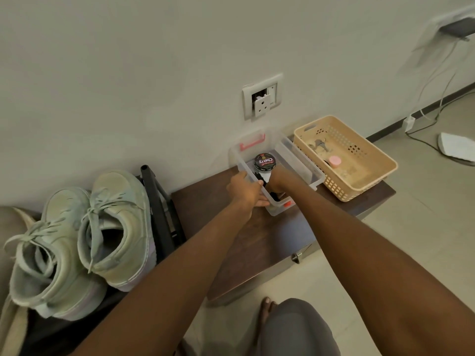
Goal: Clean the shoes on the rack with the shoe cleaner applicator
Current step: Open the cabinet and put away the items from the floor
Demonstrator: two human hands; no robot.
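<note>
The shoe cleaner applicator (264,179) sits in the clear bin (303,163) on the tabletop (257,235); your right hand (279,179) curls round it, your left hand (245,191) grips the bin's wall. Lift crookedly and the polish tin (264,161) could topple.

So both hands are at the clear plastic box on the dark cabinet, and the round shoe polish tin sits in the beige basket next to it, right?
Not quite. The head view shows the shoe polish tin inside the clear plastic box, not the beige basket. The left hand and right hand are at that box.
</note>
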